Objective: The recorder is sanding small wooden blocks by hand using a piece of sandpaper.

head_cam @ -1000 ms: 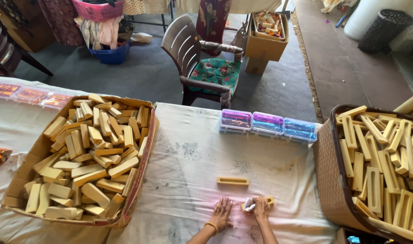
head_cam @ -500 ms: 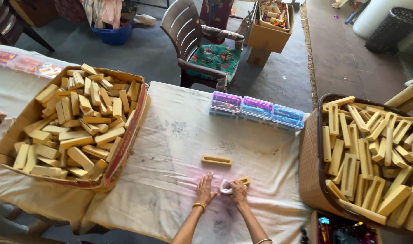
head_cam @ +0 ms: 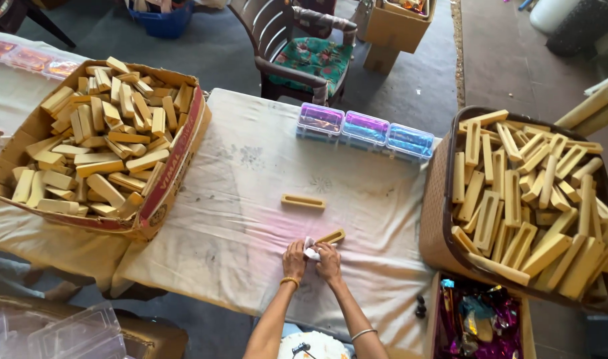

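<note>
Nearest the camera, both forearms reach up onto the pale stained cloth covering the table (head_cam: 251, 173). Left hand (head_cam: 294, 256), gold bangle at the wrist, and right hand (head_cam: 328, 258), silver bangle, meet with fingers pinched together on a small white scrap of cloth or paper (head_cam: 310, 250); what it is exactly cannot be told. Just beyond the fingertips, touching or nearly touching the scrap, lies a short slotted yellow wooden piece (head_cam: 331, 236), angled, close enough to be worked on by both hands. A second slotted yellow wooden piece (head_cam: 303, 201) lies flat further up the cloth, apart from the hands. To the right, a dark woven basket (head_cam: 439, 219) is heaped with similar slotted pieces; to the left, an open cardboard box (head_cam: 174, 179) holds plain yellow wooden blocks. The two stocks flank the working spot within arm's reach. Further back, three clear-lidded plastic boxes (head_cam: 365, 127) sit in a row at the table's far edge. Beyond, a brown plastic chair with floral cushion (head_cam: 304, 46) on the grey floor.
</note>
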